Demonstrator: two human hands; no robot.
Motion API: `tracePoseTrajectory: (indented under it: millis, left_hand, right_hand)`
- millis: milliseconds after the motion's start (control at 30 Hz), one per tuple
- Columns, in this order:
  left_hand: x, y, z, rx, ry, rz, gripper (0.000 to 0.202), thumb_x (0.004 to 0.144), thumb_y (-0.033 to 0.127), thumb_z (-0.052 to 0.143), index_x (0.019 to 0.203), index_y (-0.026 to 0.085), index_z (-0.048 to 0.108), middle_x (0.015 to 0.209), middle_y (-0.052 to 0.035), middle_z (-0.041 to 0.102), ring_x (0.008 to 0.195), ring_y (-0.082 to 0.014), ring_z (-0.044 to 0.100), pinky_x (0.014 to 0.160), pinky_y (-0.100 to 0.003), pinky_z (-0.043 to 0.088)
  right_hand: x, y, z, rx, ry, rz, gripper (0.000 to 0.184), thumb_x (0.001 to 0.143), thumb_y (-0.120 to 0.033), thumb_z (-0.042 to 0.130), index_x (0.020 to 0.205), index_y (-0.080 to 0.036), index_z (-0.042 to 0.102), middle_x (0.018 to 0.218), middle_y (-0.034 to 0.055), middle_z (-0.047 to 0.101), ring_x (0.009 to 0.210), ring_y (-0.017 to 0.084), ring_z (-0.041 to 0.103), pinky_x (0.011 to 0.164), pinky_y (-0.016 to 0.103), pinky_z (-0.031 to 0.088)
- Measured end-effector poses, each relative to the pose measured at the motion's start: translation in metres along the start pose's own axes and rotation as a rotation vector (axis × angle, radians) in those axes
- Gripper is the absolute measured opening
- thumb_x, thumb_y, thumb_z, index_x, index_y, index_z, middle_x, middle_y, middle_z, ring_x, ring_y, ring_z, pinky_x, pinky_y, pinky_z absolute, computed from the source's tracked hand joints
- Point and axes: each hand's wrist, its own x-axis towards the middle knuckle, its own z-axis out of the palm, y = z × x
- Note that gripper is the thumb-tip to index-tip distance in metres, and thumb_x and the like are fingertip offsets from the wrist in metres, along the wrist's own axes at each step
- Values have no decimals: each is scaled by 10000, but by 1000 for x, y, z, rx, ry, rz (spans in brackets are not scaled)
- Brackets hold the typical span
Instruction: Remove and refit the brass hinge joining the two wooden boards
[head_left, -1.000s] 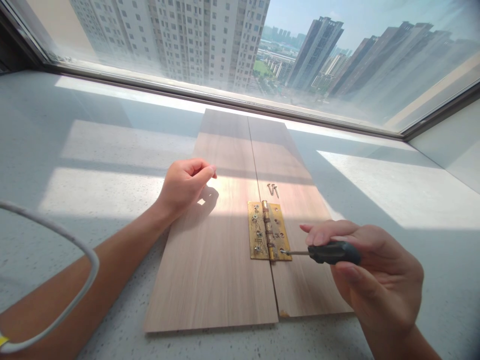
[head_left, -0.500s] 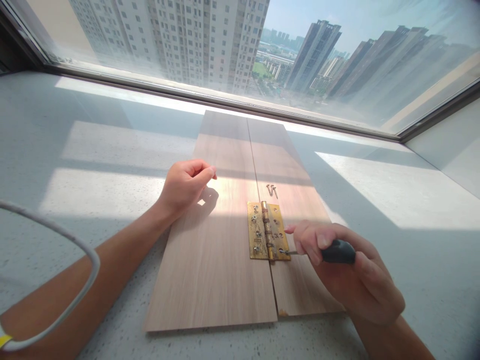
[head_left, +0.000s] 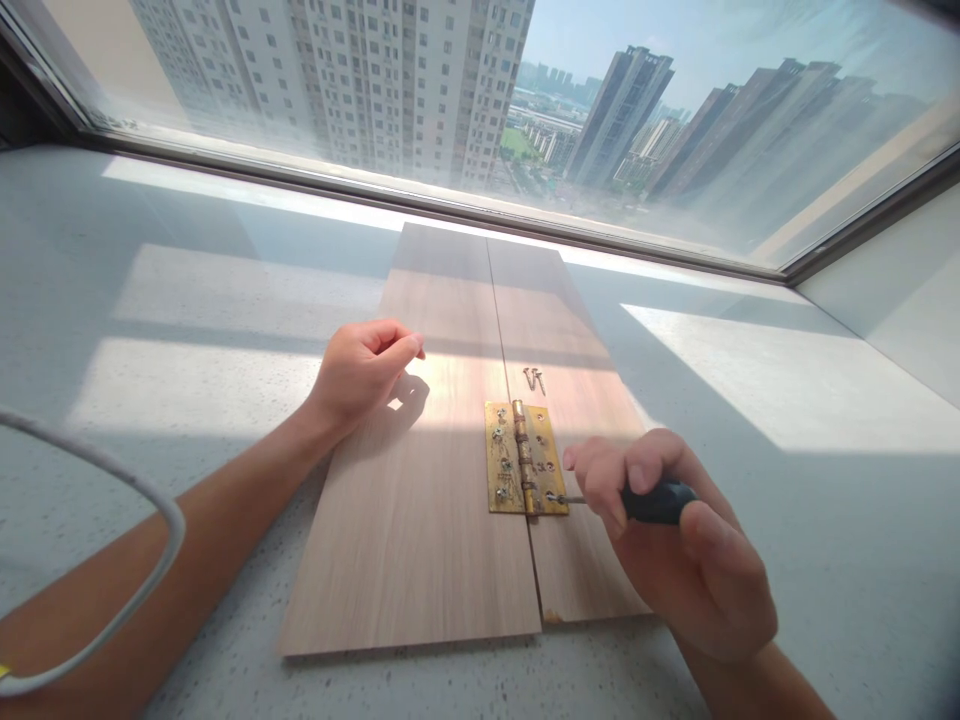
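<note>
My right hand grips the dark handle of a screwdriver. The tip meets a screw in the lowest hole of the right leaf of a worn brass hinge. That hinge lies across the seam between a left wooden board and a right wooden board. Screw heads sit in the holes of the left leaf. My left hand is curled closed at the left board's edge, with nothing visible in it. A few loose screws lie just above the hinge.
A white cable loops over my left forearm. Both boards lie on a pale speckled sill. Beyond their far ends runs a window frame, with tall buildings outside. A white wall stands at right.
The whole view has shifted slightly, so boards and hinge appear a little further left. My right hand has turned a little around the screwdriver handle. The left hand keeps its pose.
</note>
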Motion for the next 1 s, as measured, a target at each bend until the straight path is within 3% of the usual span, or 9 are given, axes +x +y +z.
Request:
tracePoseTrajectory:
  millis: [100, 267, 400, 567, 700, 800, 900, 1000]
  left_hand:
    - [0, -1, 0, -3, 3, 9, 206, 737, 245, 552, 544, 178, 576, 409, 59, 399, 392, -62, 375, 379, -193, 294]
    - [0, 0, 0, -13, 1, -6, 206, 740, 251, 558, 550, 174, 578, 407, 62, 391, 388, -59, 371, 376, -191, 283]
    - [0, -1, 0, -30, 1, -9, 213, 745, 272, 571, 557, 174, 585, 410, 65, 379, 386, -58, 370, 383, -189, 301]
    - [1, -3, 0, -41, -6, 0, 223, 755, 286, 576, 562, 175, 593, 424, 58, 398, 394, -64, 399, 395, -194, 327]
    - [0, 0, 0, -36, 2, -5, 208, 741, 262, 574, 553, 174, 583, 402, 64, 368, 372, -59, 374, 375, -191, 295]
    - [-1, 2, 1, -37, 4, -16, 201, 733, 255, 570, 550, 173, 578, 391, 64, 360, 361, -58, 361, 363, -191, 277]
    - [-1, 1, 1, -38, 3, -16, 203, 735, 263, 573, 553, 174, 582, 393, 62, 365, 362, -61, 367, 361, -192, 280]
    - [0, -1, 0, -41, -2, -3, 216, 749, 278, 577, 559, 174, 588, 412, 57, 389, 380, -67, 392, 378, -197, 309]
  right_hand:
    - [-1, 7, -7, -140, 20, -115, 198, 856, -392, 565, 942, -226, 627, 969, 49, 514, 925, 199, 480, 827, 380, 388]
    - [0, 12, -11, -161, 11, -204, 243, 855, -370, 593, 1024, -204, 647, 830, 44, 569, 864, 202, 540, 840, 411, 432]
    - [-2, 7, -9, -114, -22, -160, 201, 895, -334, 546, 1062, -231, 586, 861, 40, 649, 829, 199, 594, 876, 455, 446]
    - [-5, -1, -5, -144, -27, -83, 196, 928, -337, 479, 1039, -227, 597, 821, 30, 628, 823, 201, 591, 883, 475, 439]
    - [-3, 0, 6, -28, 14, -33, 229, 949, -336, 384, 944, -227, 586, 677, 3, 535, 701, 172, 520, 774, 423, 432]
    - [-3, 2, 14, 52, 39, 19, 300, 954, -427, 319, 871, -237, 536, 629, -21, 432, 605, 141, 404, 648, 346, 380]
    - [-4, 2, 15, 30, 33, 28, 317, 908, -540, 380, 893, -249, 503, 656, -25, 408, 587, 135, 364, 605, 322, 349]
    - [-4, 4, 8, -82, 29, -60, 210, 867, -453, 520, 927, -254, 546, 727, 4, 476, 678, 164, 452, 664, 351, 390]
